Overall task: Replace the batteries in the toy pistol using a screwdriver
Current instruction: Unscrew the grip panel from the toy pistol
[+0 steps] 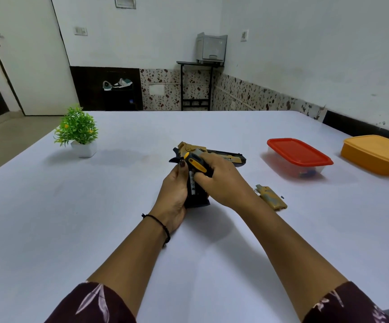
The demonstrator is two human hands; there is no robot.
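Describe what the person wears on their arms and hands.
Both arms are bare from above the elbow down. Short dark maroon sleeves with a pale leaf print show at the bottom edge. The left wrist carries a thin black thread bracelet. The left hand has dark maroon nail polish on the thumb. The right hand shows no rings or bands.

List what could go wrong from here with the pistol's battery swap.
1. The tiny screw lies loose on the table beside the removed cover; a sleeve could sweep it away.
2. The right hand holds the screwdriver while working at the toy pistol; it could slip toward the left hand.
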